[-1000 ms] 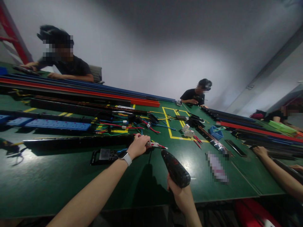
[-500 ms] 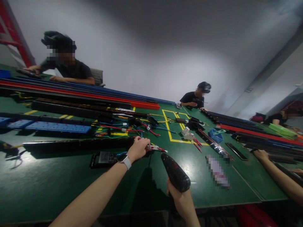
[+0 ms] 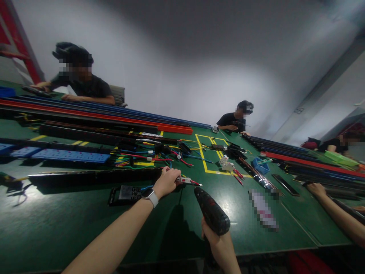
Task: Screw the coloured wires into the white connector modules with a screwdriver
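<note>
My left hand (image 3: 167, 182), with a watch on its wrist, is closed around a small white component (image 3: 186, 180), seemingly a circuit breaker. A short red wire (image 3: 196, 183) with a bare metal terminal sticks out of it to the right. My right hand (image 3: 218, 239) grips a black cordless screwdriver (image 3: 211, 209) by its handle. The tool's nose points up and left, close to that wire end; whether the two touch I cannot tell. Just left of my left hand lies a long black housing (image 3: 97, 179), and below it a black panel with a pale label (image 3: 125, 194).
White breakers (image 3: 226, 163) with red wires lie beyond my hands, near a blue bin (image 3: 261, 164) and a phone-like dark slab (image 3: 285, 184). Blue socket strips (image 3: 71, 154) and loose wiring are at left. Co-workers sit across the table; another person's hand (image 3: 316, 189) is at right.
Both hands keep their holds, and the screwdriver stays by the wire end. The white component tilts slightly, its wire end a little lower. The whole view has shifted very slightly.
</note>
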A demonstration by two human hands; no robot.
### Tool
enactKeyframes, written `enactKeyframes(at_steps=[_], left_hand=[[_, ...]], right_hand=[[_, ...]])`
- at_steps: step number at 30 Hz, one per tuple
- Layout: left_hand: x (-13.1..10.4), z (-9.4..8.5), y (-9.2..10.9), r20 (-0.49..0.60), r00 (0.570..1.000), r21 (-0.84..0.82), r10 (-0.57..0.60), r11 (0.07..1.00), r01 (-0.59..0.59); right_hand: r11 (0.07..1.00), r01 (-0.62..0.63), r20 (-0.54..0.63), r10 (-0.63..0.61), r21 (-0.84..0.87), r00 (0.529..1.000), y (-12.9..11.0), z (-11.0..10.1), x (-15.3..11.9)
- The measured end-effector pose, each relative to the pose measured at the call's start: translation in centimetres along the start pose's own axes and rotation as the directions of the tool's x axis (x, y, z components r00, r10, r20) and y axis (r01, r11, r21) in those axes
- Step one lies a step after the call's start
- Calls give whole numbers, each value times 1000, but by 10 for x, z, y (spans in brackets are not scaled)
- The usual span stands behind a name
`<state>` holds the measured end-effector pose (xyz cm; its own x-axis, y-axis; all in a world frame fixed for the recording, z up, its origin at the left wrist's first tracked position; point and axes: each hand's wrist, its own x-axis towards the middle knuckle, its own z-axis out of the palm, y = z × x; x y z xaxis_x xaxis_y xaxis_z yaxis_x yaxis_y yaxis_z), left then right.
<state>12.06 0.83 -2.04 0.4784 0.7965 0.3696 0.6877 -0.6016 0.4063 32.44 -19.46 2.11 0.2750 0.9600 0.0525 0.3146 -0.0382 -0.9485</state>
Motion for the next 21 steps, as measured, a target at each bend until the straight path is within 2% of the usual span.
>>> enactKeyframes(at_steps=[21], left_hand=[[1, 2, -3, 0, 1000, 15, 11, 1000, -11]], right_hand=[[999, -19, 37, 18, 31, 999, 9, -2, 2]])
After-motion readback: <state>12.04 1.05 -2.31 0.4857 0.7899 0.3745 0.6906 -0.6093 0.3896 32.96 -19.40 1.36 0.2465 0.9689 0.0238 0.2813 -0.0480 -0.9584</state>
